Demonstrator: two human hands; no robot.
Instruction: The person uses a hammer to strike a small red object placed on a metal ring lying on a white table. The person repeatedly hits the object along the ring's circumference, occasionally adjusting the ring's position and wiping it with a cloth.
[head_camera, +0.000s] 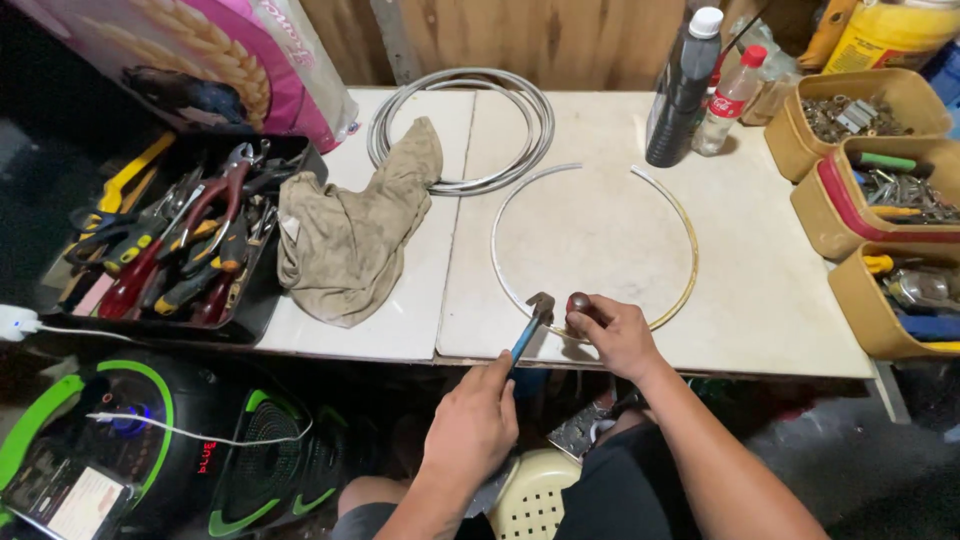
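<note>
My left hand (474, 420) grips the blue handle of a small hammer (532, 323) whose metal head rests at the near edge of the white table (760, 290). My right hand (612, 335) is closed on a dark round-topped tool (578, 302) pressed against the near part of a thin metal ring (690, 240). The ring lies flat on the table, open at its far side. Hammer head and dark tool sit close together on the ring.
A crumpled beige rag (350, 230) lies left of the ring, partly over a coil of grey wire (510, 100). A black tray of pliers and screwdrivers (180, 240) is at left. A dark bottle (685, 90), a clear bottle (730, 100) and tubs of hardware (880, 180) stand at right.
</note>
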